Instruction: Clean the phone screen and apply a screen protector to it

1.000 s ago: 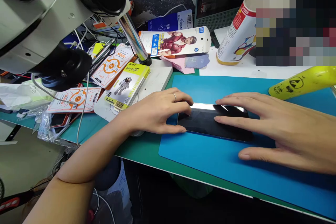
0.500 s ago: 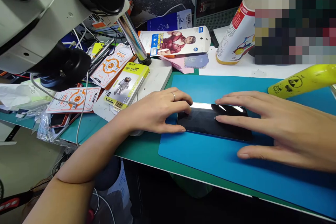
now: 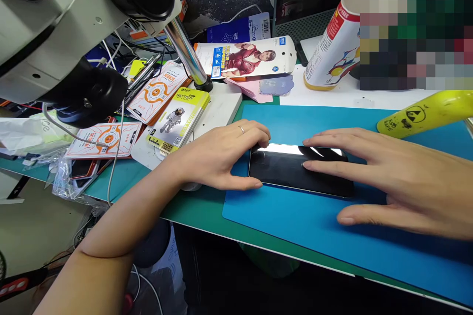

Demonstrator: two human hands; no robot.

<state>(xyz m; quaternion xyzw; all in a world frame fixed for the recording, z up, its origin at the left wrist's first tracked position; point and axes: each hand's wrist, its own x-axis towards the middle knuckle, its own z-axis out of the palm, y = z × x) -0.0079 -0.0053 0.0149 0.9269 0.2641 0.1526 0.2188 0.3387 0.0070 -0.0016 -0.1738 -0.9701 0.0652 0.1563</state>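
Note:
A smartphone (image 3: 291, 170) with a dark glossy face lies flat on the blue mat (image 3: 295, 221), light glinting along its far edge. Its left end sits between the thumb and bent fingers of my left hand (image 3: 229, 152), thumb at the near edge and fingertips at the far one. My right hand (image 3: 395, 182) reaches over the other end with fingers spread. One fingertip touches the glass, another is at the far edge, and the thumb stands off over the mat. The phone's right end is partly covered by that hand.
A microscope (image 3: 96, 24) overhangs the left side above its white base. Battery boxes (image 3: 177, 120) and screen boxes (image 3: 158, 91) lie around it. A white canister (image 3: 334, 44) stands at the back right. A yellow ESD-safe handle (image 3: 417, 114) crosses the mat's far right.
My left index finger has drawn back from the glass towards the far edge. My right thumb has shifted slightly to the right. The phone has barely moved.

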